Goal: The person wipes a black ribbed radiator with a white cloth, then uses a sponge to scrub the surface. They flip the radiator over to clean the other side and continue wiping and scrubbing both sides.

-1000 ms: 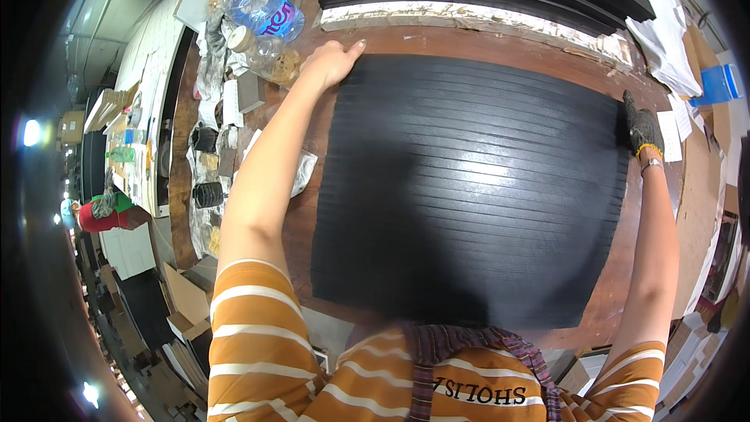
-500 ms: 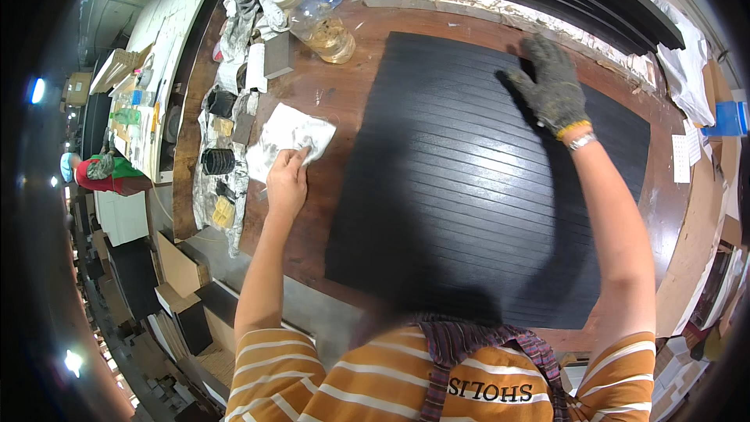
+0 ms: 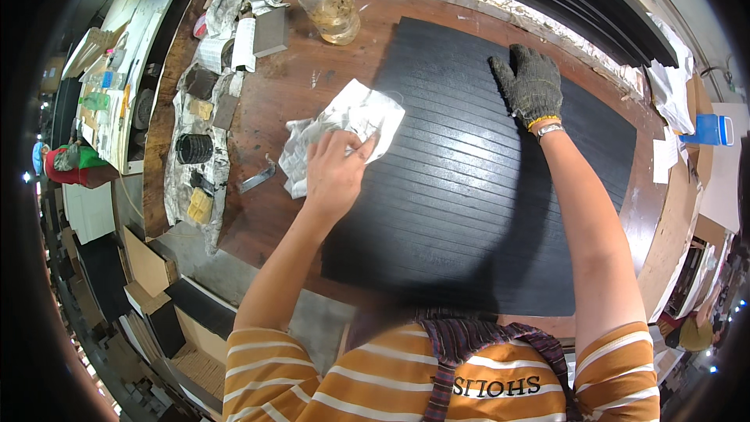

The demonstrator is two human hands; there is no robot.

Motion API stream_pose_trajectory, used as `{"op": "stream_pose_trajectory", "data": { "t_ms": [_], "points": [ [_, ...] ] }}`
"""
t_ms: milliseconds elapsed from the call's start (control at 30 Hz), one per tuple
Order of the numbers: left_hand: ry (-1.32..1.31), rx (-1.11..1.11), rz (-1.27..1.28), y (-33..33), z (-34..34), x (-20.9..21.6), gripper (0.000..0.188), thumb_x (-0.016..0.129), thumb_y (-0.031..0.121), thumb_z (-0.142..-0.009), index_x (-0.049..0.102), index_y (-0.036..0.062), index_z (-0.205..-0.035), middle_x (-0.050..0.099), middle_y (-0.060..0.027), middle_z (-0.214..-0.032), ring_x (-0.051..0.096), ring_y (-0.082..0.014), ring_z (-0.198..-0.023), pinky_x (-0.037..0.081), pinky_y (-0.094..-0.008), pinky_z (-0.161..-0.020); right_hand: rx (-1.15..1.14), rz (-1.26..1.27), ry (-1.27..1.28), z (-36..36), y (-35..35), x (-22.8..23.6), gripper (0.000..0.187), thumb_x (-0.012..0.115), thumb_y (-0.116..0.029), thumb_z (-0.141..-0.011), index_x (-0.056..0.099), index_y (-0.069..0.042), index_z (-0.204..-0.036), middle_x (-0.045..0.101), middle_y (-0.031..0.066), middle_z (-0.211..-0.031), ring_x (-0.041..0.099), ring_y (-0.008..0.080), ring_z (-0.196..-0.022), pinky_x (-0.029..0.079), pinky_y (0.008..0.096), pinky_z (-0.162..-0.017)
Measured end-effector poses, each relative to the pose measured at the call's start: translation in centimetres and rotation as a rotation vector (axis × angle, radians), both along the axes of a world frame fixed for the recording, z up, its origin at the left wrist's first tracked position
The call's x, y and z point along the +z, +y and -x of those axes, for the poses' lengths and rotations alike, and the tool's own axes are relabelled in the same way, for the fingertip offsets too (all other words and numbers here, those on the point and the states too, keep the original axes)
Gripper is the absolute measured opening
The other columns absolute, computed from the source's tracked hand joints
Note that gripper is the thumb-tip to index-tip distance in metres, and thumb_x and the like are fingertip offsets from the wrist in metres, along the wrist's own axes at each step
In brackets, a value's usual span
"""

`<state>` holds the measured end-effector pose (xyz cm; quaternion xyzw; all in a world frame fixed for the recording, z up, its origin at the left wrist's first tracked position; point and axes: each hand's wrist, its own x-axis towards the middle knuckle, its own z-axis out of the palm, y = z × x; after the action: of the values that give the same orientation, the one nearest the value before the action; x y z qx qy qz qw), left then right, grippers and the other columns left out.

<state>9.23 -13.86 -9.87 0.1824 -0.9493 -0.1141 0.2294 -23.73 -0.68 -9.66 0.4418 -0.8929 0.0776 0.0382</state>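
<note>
Crumpled white cloth, bunched, gripped at its lower edge, straddling the panel's left edge. Black ribbed panel, flat on the bench, glossy ridges running from 10 toward 4 o'clock.

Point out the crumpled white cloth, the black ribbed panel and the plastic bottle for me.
crumpled white cloth (image 3: 355, 113): head view, on its upper fold above the bare hand.
black ribbed panel (image 3: 461, 211): head view, on its middle ribs.
plastic bottle (image 3: 332, 4): head view, on its clear body.

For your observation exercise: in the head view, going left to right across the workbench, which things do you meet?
Black round tin → metal clip → left hand on crumpled white cloth → gloved right hand on black ribbed panel → blue container.
</note>
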Motion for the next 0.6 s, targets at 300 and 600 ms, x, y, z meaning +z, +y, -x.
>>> {"op": "stream_pose_trajectory", "data": {
  "t_ms": [300,600],
  "points": [
    [0.000,-0.024,0.057,0.1,-0.7,0.0,0.029,0.073,0.013,-0.083,0.082,0.0199,-0.110,0.056,0.0008,-0.090,0.054,-0.0224,-0.092,0.035,-0.0406,-0.081,0.003,0.016,0.018,0.0,0.2,-0.2,0.058,0.057,-0.058,-0.097,0.071,-0.004,-0.115,0.071,0.0190,-0.115,0.064,0.0379,-0.111,0.045,0.0494,-0.103],
    [0.089,0.118,-0.002,-5.1,2.2,0.0,0.005,0.077,0.015,-0.084,0.077,0.0098,-0.085,0.062,-0.0034,-0.090,0.058,-0.0257,-0.088,0.041,-0.0417,-0.078,-0.016,-0.007,-0.027,-0.1,0.1,0.0,0.057,0.057,-0.057,-0.097,0.071,-0.004,-0.115,0.071,0.0189,-0.116,0.065,0.0375,-0.112,0.045,0.0494,-0.102]
  ]
}}
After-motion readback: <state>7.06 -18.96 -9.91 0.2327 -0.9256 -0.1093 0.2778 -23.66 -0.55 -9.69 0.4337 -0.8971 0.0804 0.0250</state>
